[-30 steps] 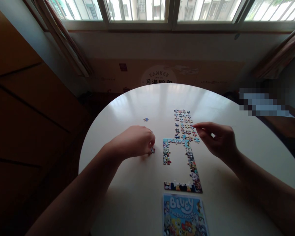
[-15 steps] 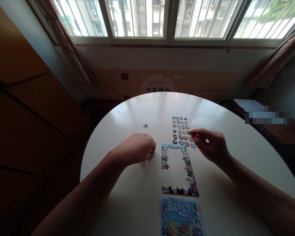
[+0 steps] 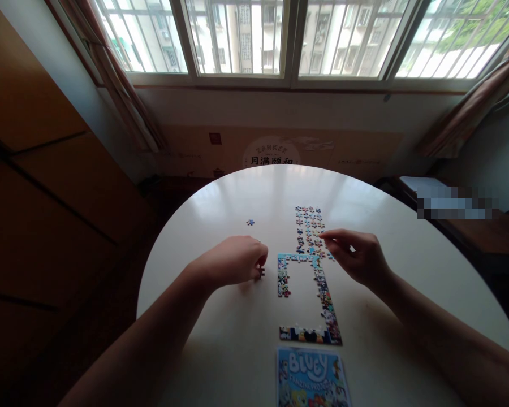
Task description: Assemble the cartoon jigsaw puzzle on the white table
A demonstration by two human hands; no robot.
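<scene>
My left hand [image 3: 237, 260] is closed, with a small jigsaw piece [image 3: 261, 272] pinched between thumb and fingers just left of the puzzle frame. The partly joined puzzle border [image 3: 331, 316] lies on the table, with a gap in the lower part of its left side. Beyond it, loose jigsaw pieces [image 3: 309, 217] are laid out in rows. My right hand [image 3: 358, 251] is closed in a pinch, its fingertips over the right edge of these rows. Whether a piece sits between them is too small to see.
One blue piece [image 3: 250, 222] lies apart, beyond my left hand. A picture sheet lettered "Bluey" [image 3: 311, 376] is at the near side of the round white table [image 3: 220, 362]. Past the table are a wall and windows [image 3: 241, 39]; a wooden cabinet [image 3: 38, 186] stands left.
The view has tilted up slightly. The piece in my left hand shows more plainly below the fingertips. My right fingertips have shifted slightly left over the loose pieces.
</scene>
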